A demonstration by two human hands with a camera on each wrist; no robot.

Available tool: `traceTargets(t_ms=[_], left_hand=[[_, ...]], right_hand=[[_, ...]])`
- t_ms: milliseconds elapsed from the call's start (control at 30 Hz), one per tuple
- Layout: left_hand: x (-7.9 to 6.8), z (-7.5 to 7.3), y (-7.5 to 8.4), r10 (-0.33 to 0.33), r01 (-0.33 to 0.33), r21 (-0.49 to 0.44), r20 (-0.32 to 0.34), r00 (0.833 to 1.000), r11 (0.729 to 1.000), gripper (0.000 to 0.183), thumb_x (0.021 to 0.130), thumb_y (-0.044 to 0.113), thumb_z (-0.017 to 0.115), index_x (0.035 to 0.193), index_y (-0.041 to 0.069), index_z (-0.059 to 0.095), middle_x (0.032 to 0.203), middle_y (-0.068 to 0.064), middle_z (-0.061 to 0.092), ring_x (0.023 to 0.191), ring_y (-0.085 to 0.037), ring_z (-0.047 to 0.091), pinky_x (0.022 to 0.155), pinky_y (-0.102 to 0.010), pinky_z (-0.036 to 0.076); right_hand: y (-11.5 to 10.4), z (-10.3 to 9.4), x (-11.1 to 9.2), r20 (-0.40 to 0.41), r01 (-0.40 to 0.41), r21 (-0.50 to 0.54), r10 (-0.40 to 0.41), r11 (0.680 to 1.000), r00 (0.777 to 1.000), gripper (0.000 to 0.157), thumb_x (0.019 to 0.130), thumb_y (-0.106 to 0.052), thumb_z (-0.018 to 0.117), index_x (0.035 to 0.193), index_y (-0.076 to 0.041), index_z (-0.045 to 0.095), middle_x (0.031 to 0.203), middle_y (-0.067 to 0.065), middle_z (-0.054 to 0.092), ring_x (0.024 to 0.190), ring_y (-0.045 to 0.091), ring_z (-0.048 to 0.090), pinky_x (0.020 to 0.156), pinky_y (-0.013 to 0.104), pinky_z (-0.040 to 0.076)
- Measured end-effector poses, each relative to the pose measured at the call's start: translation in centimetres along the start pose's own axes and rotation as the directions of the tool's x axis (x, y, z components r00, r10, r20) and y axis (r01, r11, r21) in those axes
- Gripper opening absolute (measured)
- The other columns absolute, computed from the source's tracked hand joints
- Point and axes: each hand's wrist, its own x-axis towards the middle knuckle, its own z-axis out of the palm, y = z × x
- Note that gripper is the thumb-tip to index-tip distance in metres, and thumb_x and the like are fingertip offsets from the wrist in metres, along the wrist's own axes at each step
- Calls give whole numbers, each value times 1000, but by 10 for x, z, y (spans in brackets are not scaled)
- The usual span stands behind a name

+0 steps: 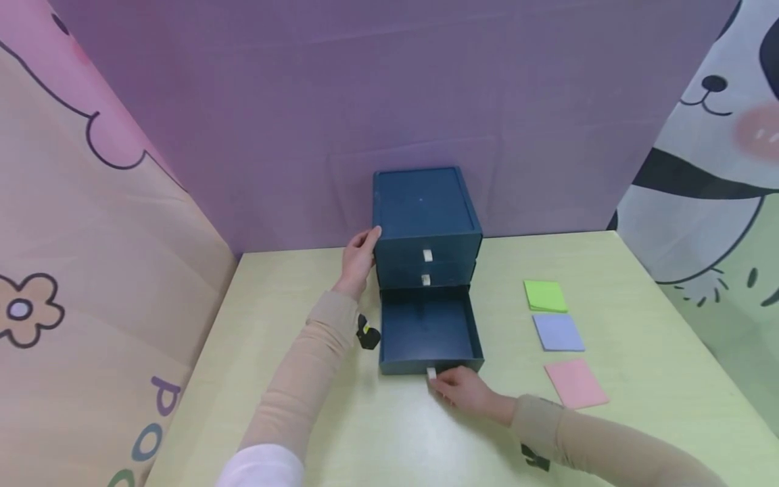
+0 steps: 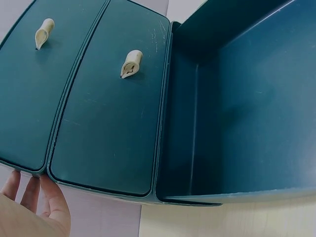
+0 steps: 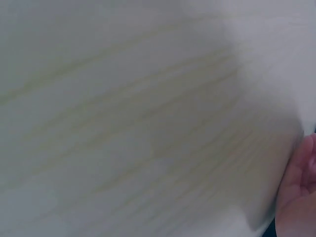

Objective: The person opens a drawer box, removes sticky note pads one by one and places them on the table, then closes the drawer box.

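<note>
A dark blue drawer cabinet [image 1: 426, 203] stands at the back of the table, with its bottom drawer [image 1: 426, 331] pulled out toward me. The two upper drawers [image 2: 106, 113] are closed, each with a pale pull tab [image 2: 132, 64]. My left hand [image 1: 359, 260] rests against the cabinet's left side near the top front corner, fingertips touching the edge in the left wrist view. At the bottom drawer's front, my right hand [image 1: 465, 391] pinches its white pull tab [image 1: 431, 373]. Only part of that hand [image 3: 298, 192] shows in the right wrist view.
To the right lie a green sticky-note pad [image 1: 545, 296], a blue-violet pad [image 1: 558, 332] and a pink pad [image 1: 576, 383], in a row on the pale wooden table [image 1: 292, 406]. A purple cloth [image 1: 292, 122] hangs right behind the cabinet. Printed cloths flank both sides.
</note>
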Motion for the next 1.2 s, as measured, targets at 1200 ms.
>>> traceTargets(t_ms=[1200], left_hand=[[-1,0,0,-8,8,-13,-2,1000,1000,53,92,42,59,134,11,51,137,-7,49,121,-23,48,104,-40,41]], right_hand=[[-4,0,-1,-34,-42,268,53,963,998,34,95,-20,57,78,5,71,65,13,67,55,15,63,52,27,53]])
